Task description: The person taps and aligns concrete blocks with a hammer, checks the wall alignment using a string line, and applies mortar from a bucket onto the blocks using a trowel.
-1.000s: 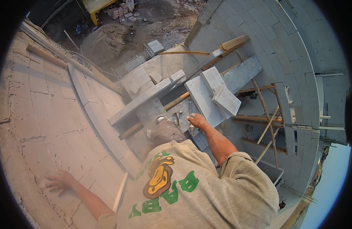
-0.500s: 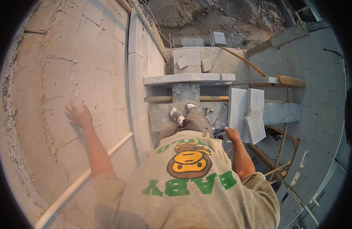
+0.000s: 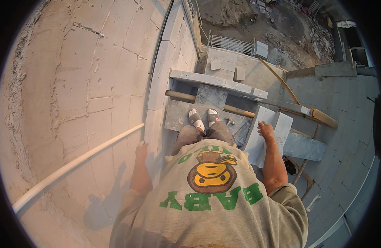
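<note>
My left hand (image 3: 141,149) hangs beside the pale block wall (image 3: 108,74), near the upper end of a white pipe (image 3: 79,162); its fingers are too blurred to make out. My right hand (image 3: 265,129) is open, fingers loosely bent, over a stack of white blocks (image 3: 256,146). My feet in slides and socks (image 3: 204,118) stand on a dusty grey board (image 3: 177,113). A hammer (image 3: 230,122) and long thin tools lie to their right.
Ahead are a row of blocks (image 3: 198,77), round wooden poles (image 3: 240,111), a slanted plank (image 3: 281,82) and gaps between boards. A ledge (image 3: 273,78) drops to rubble-strewn ground (image 3: 281,29) with a metal grille (image 3: 229,44). A grey block wall (image 3: 343,107) rises at the right.
My view has swung round to face along the wall. My left hand has left the wall face and dropped toward my side. My right hand has moved forward over the blocks.
</note>
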Demonstrator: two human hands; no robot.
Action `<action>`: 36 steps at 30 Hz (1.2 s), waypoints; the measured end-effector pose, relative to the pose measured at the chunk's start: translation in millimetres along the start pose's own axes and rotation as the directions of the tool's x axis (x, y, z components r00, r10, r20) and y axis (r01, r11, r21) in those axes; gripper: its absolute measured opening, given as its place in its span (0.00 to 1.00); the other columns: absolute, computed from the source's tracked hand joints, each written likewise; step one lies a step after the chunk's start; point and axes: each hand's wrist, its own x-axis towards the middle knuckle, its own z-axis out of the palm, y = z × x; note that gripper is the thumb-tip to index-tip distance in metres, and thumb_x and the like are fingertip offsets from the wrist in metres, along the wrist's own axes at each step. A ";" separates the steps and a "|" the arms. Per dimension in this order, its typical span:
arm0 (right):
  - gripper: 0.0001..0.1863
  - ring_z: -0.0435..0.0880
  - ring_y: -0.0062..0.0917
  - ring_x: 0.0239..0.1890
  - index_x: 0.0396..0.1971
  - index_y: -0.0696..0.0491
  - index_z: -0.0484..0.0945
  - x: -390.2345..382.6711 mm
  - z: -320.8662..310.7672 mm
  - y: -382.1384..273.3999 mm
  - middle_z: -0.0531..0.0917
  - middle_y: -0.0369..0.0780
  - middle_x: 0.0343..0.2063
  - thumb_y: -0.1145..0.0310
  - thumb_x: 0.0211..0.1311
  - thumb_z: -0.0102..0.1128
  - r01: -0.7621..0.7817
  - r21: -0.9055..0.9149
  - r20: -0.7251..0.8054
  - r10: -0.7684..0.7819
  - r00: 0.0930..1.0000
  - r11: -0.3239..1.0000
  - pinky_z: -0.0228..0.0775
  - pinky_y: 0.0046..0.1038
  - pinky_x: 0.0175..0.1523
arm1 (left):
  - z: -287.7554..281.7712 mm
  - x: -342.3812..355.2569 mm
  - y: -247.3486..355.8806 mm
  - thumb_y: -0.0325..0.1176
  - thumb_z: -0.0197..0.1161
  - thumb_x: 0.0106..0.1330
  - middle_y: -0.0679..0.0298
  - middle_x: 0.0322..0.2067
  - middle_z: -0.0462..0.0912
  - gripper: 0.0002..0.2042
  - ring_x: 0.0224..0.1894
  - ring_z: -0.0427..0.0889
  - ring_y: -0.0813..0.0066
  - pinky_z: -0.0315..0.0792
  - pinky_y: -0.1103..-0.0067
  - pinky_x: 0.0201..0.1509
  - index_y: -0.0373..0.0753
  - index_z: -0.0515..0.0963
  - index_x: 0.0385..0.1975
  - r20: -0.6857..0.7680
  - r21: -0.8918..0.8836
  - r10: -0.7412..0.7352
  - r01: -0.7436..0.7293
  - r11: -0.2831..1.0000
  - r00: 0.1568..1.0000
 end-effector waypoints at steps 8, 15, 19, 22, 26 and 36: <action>0.20 0.81 0.28 0.25 0.36 0.60 0.79 20.2 6.4 10.5 0.82 0.44 0.28 0.56 0.63 0.52 0.038 -0.106 0.084 -0.029 0.996 0.994 0.73 0.30 0.29 | 10.2 -11.0 47.7 0.51 0.53 0.61 0.42 0.50 0.75 0.28 0.55 0.72 0.50 0.64 0.66 0.58 0.31 0.73 0.49 0.062 -0.432 -0.132 0.145 0.890 0.989; 0.21 0.81 0.27 0.24 0.34 0.60 0.79 11.4 -10.0 20.0 0.82 0.43 0.26 0.54 0.63 0.51 -0.039 -0.093 0.075 0.046 0.996 0.995 0.72 0.29 0.29 | 34.0 5.8 39.5 0.46 0.57 0.62 0.50 0.50 0.76 0.29 0.48 0.79 0.66 0.70 0.78 0.51 0.29 0.67 0.56 -0.057 -0.381 -0.001 -0.021 0.924 0.998; 0.24 0.81 0.40 0.39 0.38 0.58 0.80 20.2 -20.2 38.1 0.82 0.49 0.36 0.51 0.63 0.48 0.038 -0.255 0.064 -0.022 0.998 0.966 0.70 0.36 0.46 | 38.6 -1.0 61.5 0.44 0.57 0.63 0.52 0.49 0.76 0.27 0.48 0.78 0.67 0.71 0.77 0.52 0.29 0.68 0.55 0.039 -0.399 -0.023 0.037 0.916 0.999; 0.25 0.73 0.46 0.54 0.44 0.57 0.78 20.6 -23.5 37.9 0.79 0.52 0.45 0.49 0.62 0.47 0.017 -0.287 0.071 0.004 0.998 0.958 0.64 0.39 0.58 | 48.5 -0.8 57.4 0.43 0.57 0.63 0.53 0.47 0.77 0.26 0.48 0.78 0.68 0.73 0.77 0.52 0.28 0.69 0.55 0.079 -0.426 0.001 0.033 0.904 0.997; 0.26 0.71 0.45 0.56 0.47 0.57 0.77 19.4 -19.3 33.4 0.75 0.53 0.51 0.50 0.62 0.48 -0.037 -0.311 0.073 0.063 0.995 0.950 0.61 0.38 0.61 | 58.8 3.2 51.0 0.46 0.55 0.63 0.50 0.44 0.79 0.24 0.44 0.80 0.64 0.71 0.73 0.49 0.31 0.74 0.50 0.083 -0.508 0.015 0.029 0.861 0.996; 0.26 0.72 0.43 0.56 0.48 0.55 0.77 2.1 2.9 24.1 0.77 0.49 0.49 0.49 0.62 0.47 0.031 -0.357 0.002 -0.032 0.999 0.934 0.61 0.37 0.61 | 15.9 25.7 129.9 0.45 0.57 0.64 0.52 0.45 0.78 0.25 0.43 0.80 0.64 0.71 0.74 0.50 0.29 0.72 0.51 0.090 -0.517 0.116 -0.053 0.854 0.989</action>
